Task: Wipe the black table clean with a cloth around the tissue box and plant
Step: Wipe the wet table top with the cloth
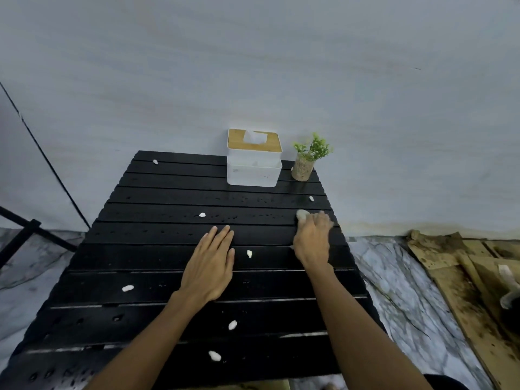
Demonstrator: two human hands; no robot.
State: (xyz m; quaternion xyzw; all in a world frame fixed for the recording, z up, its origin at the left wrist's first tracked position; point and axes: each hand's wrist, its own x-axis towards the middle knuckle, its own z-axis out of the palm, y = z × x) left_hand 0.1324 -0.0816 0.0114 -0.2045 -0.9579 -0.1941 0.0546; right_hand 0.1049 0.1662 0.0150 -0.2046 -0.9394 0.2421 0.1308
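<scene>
A black slatted table (157, 243) fills the middle of the view, dotted with water drops and several small white scraps (127, 288). A white tissue box (253, 170) with a wooden lid stands at its far edge. Just right of the box, a small green plant (305, 164) sits in a speckled pot. My left hand (211, 266) lies flat on the table's middle, fingers straight. My right hand (312, 237) is near the right edge, fingers curled round a small pale wad (302, 214) that sticks out past the fingertips and touches the table.
A pale wall rises right behind the table. Marble floor shows on both sides. Stained cardboard sheets (464, 277) lie on the floor at the right. A black stand leg (31, 229) crosses the floor at the left.
</scene>
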